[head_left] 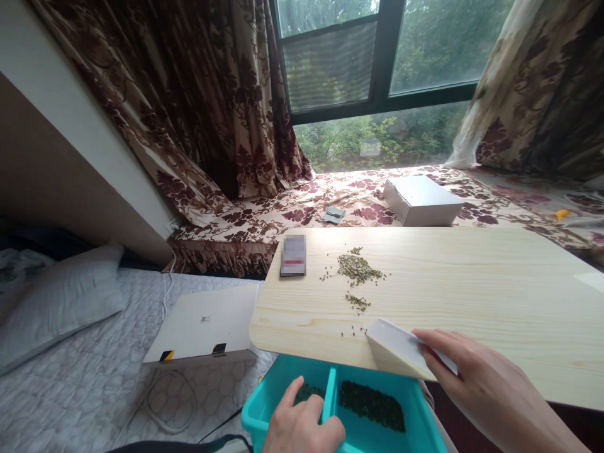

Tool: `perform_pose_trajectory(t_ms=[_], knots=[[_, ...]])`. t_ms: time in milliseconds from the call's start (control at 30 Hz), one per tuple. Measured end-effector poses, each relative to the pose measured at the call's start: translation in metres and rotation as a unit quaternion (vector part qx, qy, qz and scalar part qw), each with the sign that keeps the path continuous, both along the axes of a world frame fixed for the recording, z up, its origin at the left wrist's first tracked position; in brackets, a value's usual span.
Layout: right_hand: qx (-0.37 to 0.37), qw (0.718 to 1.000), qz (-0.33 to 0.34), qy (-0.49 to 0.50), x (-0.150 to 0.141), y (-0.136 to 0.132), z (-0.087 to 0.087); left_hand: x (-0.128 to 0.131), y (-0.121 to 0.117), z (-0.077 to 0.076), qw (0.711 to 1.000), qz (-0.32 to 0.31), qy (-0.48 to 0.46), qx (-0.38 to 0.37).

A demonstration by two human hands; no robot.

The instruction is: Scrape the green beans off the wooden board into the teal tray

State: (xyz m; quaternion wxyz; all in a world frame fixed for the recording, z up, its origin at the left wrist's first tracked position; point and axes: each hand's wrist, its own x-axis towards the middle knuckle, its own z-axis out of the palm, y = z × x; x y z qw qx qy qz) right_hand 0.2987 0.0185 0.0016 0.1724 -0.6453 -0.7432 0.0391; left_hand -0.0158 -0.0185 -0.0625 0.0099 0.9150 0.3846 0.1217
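Note:
My right hand grips a thin white flat piece, tilted on its edge at the front rim of the pale wooden table. Small greenish-brown seeds or pods lie in a loose pile on the tabletop. A smaller cluster and a few stray grains lie nearer the white piece. Below the table edge stands a teal two-compartment container. Its right compartment holds a dark layer of bits; some greenish bits show in the left one. My left hand is over the left compartment, index finger extended and nothing visible in it.
A small blurred packet lies at the table's left end. A large white box rests on the quilted bed to the left, beside a white cable. Behind the table, another white box and a folded grey-green cloth sit on the window ledge.

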Motion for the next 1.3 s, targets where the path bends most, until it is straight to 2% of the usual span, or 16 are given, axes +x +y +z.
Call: perform_pose_trajectory(t_ms=[133, 300, 400, 567, 1000, 1133, 1300], knots=[[0.003, 1.0, 0.0, 0.006, 0.005, 0.001, -0.003, 0.002, 0.0, -0.001, 1.0, 0.0, 0.015, 0.0], [0.024, 0.999, -0.034, -0.023, -0.007, 0.006, 0.011, -0.001, 0.001, 0.005, 1.0, -0.015, 0.013, -0.021], [0.022, 0.999, -0.028, -0.032, -0.014, 0.006, 0.016, -0.002, 0.002, 0.007, 0.999, -0.022, -0.001, -0.034], [0.021, 0.999, -0.002, -0.032, -0.013, 0.005, 0.012, -0.003, 0.003, 0.008, 0.998, -0.03, -0.016, -0.043], [0.014, 0.999, -0.034, -0.03, -0.021, 0.018, 0.013, -0.004, 0.002, 0.007, 0.999, -0.027, -0.031, -0.035], [0.004, 1.0, -0.022, -0.019, -0.027, 0.019, 0.013, -0.004, 0.001, -0.004, 0.999, -0.027, -0.037, -0.019], [0.012, 1.0, 0.009, -0.002, -0.034, 0.023, 0.011, -0.008, -0.002, -0.025, 0.997, -0.016, -0.051, 0.049]])
